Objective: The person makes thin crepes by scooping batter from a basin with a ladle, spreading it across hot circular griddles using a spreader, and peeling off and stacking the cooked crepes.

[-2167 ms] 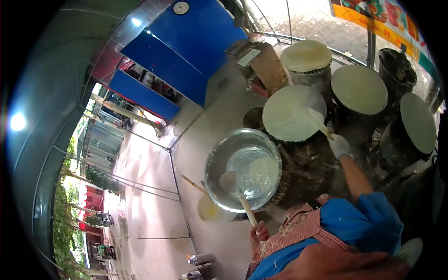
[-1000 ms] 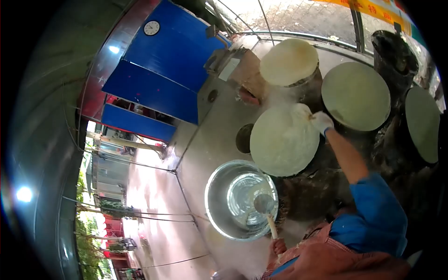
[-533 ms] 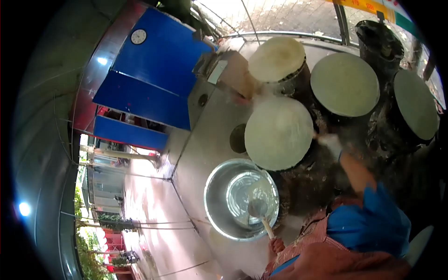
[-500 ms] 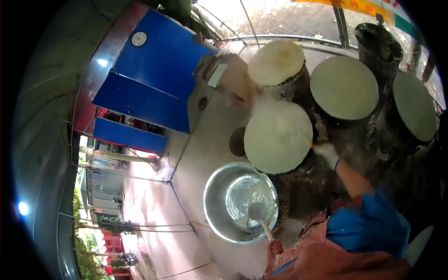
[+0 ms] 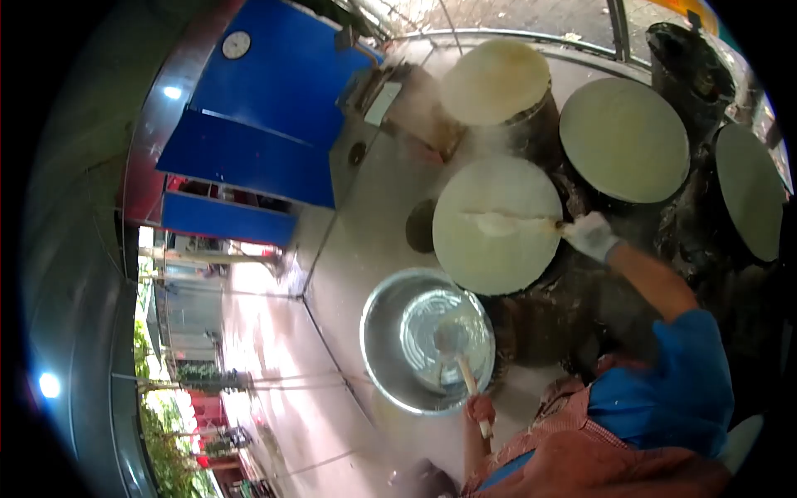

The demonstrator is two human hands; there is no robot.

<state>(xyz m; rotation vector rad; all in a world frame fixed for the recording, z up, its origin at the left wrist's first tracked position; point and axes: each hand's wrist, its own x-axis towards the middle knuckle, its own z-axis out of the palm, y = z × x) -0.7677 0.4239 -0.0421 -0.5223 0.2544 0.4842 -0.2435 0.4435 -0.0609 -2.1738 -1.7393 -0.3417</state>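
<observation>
My left hand point(image 5: 480, 408), bare, is closed round the pale handle of a ladle point(image 5: 466, 373). The ladle's bowl rests over the pale liquid in a wide metal basin point(image 5: 375, 369). In a white glove, my right hand point(image 5: 593, 237) grips the end of a thin spreader point(image 5: 535, 220) at the near edge of a round griddle point(image 5: 465, 261). The spreader lies across a pale layer that covers the griddle, with a whiter patch of batter point(image 5: 496, 225) beside it. Steam blurs the spreader's far end.
More round griddles stand around: one steaming farther off point(image 5: 496, 83), one to the right point(image 5: 624, 141) and one at the right edge point(image 5: 751, 191). A dark drum point(image 5: 691, 70) stands behind them. A cardboard box point(image 5: 419, 112) and blue panels point(image 5: 266, 91) are beyond.
My right hand and the spreader have swung along the griddle's edge, and a ridge and whiter patch now show on its surface. My left hand still holds the ladle in the basin.
</observation>
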